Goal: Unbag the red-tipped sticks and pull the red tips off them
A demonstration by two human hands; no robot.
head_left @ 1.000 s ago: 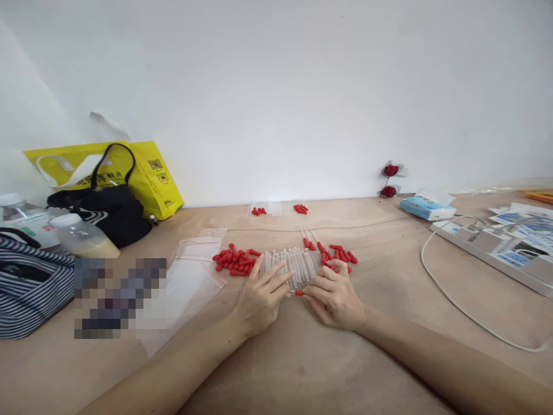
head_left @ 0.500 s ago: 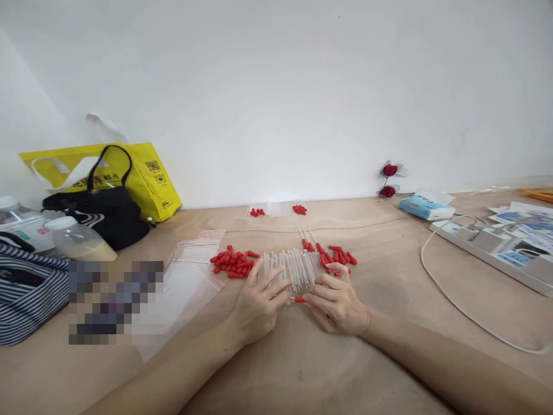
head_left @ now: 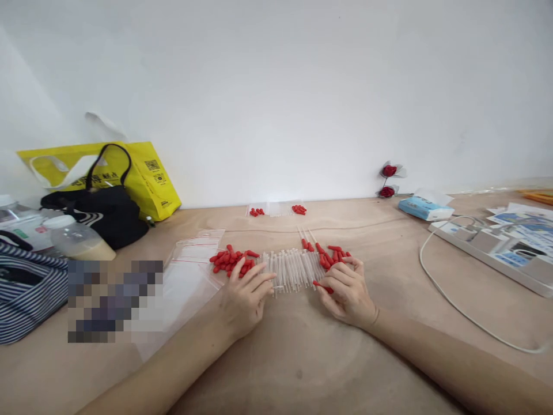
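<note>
A row of thin clear dropper tubes (head_left: 294, 270) lies on the table in front of me. My left hand (head_left: 248, 294) is at the row's left end, fingers curled; a clear tube seems to show at its fingertips, mostly hidden by the hand. Between the thumb and fingers of my right hand (head_left: 345, 291) is a red rubber bulb (head_left: 322, 286), just off the row's right end. Left of the tubes is a pile of red bulbs (head_left: 227, 259), partly behind my left fingers. More red bulbs (head_left: 330, 256) lie to the right, two of them with thin tubes attached.
Clear zip bags (head_left: 190, 276) lie to the left, beside a blurred patch. Behind them are a bottle (head_left: 88, 242), a black bag (head_left: 108, 216) and a yellow bag (head_left: 159, 190). A small filled bag (head_left: 276, 208) is by the wall. Tissues (head_left: 425, 207) and a power strip (head_left: 484, 253) stand right.
My hands have moved apart, the left one leftward and the right one rightward. The red bulb that was between them has gone right with my right hand.
</note>
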